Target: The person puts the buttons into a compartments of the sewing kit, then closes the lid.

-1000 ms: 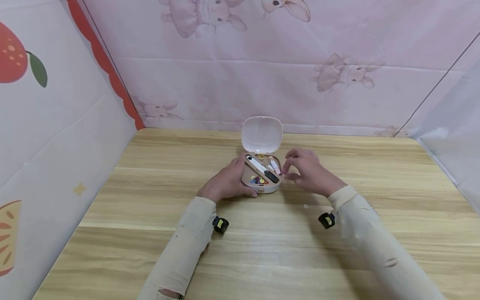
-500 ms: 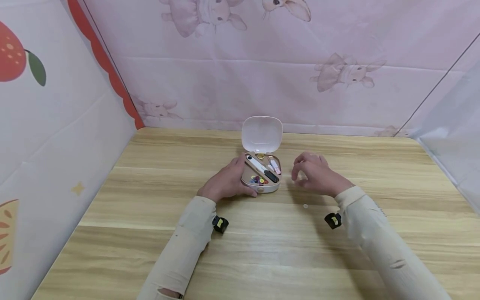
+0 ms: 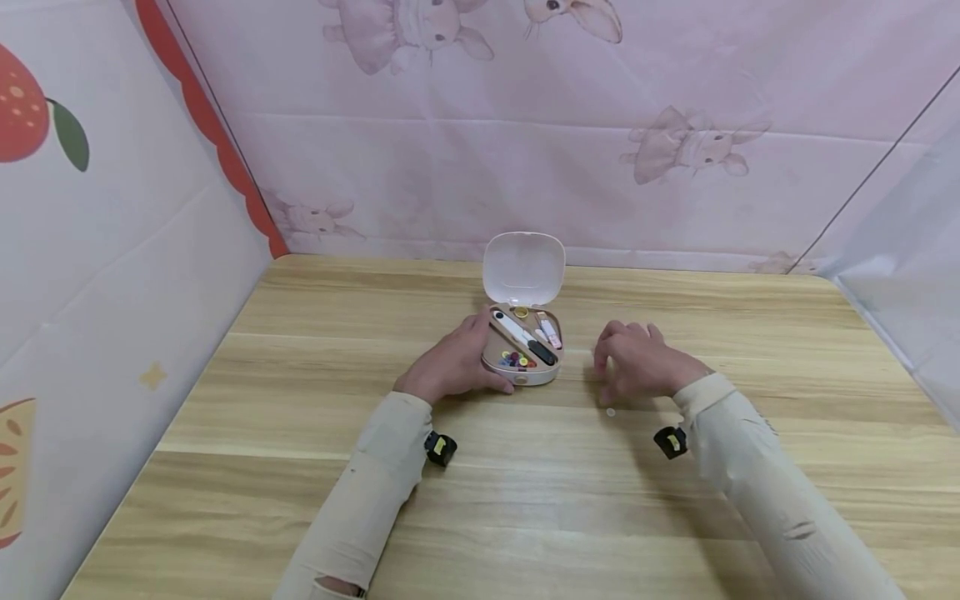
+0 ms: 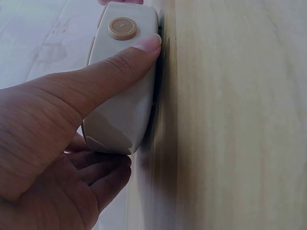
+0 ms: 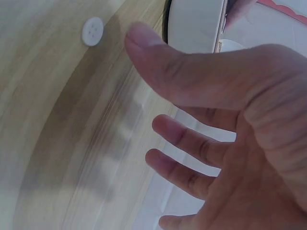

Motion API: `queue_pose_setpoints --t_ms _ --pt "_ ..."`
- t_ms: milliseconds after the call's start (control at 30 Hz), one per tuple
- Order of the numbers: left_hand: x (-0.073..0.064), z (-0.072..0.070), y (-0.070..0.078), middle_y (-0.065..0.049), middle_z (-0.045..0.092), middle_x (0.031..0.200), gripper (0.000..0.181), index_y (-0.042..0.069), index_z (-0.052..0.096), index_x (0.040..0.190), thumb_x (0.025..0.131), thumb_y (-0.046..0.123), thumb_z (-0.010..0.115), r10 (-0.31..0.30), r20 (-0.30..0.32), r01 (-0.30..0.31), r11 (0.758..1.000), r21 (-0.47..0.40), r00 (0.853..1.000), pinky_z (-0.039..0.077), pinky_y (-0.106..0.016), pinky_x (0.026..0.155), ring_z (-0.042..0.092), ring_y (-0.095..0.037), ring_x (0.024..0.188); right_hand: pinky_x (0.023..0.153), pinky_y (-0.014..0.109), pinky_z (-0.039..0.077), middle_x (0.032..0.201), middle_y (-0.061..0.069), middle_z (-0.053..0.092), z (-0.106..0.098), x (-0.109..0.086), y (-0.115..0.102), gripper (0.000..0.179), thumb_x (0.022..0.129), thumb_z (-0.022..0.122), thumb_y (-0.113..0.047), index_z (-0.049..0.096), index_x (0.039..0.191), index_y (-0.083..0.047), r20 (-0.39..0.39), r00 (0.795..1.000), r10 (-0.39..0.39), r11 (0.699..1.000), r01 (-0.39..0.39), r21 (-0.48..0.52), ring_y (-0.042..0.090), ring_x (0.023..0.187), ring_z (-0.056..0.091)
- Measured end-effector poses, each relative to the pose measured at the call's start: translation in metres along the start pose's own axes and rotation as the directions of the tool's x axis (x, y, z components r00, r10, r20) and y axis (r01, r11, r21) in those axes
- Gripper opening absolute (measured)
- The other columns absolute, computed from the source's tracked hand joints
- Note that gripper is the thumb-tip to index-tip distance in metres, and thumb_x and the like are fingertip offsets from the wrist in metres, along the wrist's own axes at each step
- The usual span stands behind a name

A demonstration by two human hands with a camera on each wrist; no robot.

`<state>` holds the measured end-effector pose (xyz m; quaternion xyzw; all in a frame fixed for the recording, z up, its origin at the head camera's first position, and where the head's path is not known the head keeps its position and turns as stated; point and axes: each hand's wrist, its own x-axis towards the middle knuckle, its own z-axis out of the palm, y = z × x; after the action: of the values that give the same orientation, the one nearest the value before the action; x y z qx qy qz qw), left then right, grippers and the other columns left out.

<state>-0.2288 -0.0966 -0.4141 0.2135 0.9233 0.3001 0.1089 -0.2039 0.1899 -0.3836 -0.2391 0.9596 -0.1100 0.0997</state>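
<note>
A small white sewing box point(image 3: 538, 378) sits on the table with its lid point(image 3: 523, 268) standing up at the back. My left hand point(image 3: 456, 360) holds its left side. In the left wrist view, the thumb point(image 4: 120, 64) lies across the front wall below a tan button-shaped catch point(image 4: 122, 28). Right of the box, my right hand point(image 3: 637, 364) is over the table with fingers bent and apart, nothing between them. A white four-hole button point(image 5: 92, 31) lies flat on the wood, just beyond the right thumb tip point(image 5: 144, 38).
Inside the box are colourful buttons point(image 3: 517, 360), a slim white tool with a black end point(image 3: 525, 335), a pink-and-white piece point(image 3: 550, 331) and a yellow round item point(image 3: 521, 312). The wooden table point(image 3: 510, 500) meets a pink rabbit-print backdrop point(image 3: 450, 183) behind.
My right hand has drawn away from the box's right side, moving right and then toward the white button. The left hand and the box have stayed put.
</note>
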Motion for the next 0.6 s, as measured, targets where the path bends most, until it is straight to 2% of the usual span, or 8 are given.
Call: queue_pose_setpoints --t_ms 200,333,600 --pt "0.0002 0.0004 -0.0005 -0.018 0.029 0.160 0.128 0.006 0.002 0.163 0.076 0.039 0.090 -0.001 0.000 0.001 1.000 0.001 1.000 0.030 -0.041 0.118 0.036 -0.026 0.142 0.102 0.084 0.013 0.122 0.013 0.057 -0.0002 -0.0025 0.0021 0.033 0.062 0.096 -0.023 0.068 0.079 -0.018 0.040 0.999 -0.011 1.000 0.011 0.000 0.045 0.116 0.049" --pt "-0.0001 0.0003 -0.0002 -0.019 0.027 0.161 0.129 0.006 0.001 0.163 0.076 0.040 0.090 -0.005 0.002 0.005 1.000 0.003 1.000 0.029 -0.041 0.118 0.034 -0.027 0.144 0.102 0.084 0.012 0.123 0.013 0.057 0.0015 -0.0029 0.0040 0.033 0.063 0.096 -0.023 0.067 0.079 -0.019 0.055 0.998 -0.003 1.000 0.003 -0.002 0.044 0.117 0.049" --pt "-0.0017 -0.0005 0.0017 -0.020 0.025 0.162 0.128 0.006 0.001 0.163 0.076 0.038 0.090 -0.005 0.004 0.005 1.000 -0.010 1.000 0.028 -0.043 0.119 0.032 -0.029 0.145 0.102 0.085 0.009 0.122 0.011 0.057 0.0068 -0.0001 0.0068 0.030 0.064 0.095 -0.022 0.068 0.078 -0.020 0.025 1.000 -0.004 1.000 0.004 -0.029 0.045 0.116 0.049"
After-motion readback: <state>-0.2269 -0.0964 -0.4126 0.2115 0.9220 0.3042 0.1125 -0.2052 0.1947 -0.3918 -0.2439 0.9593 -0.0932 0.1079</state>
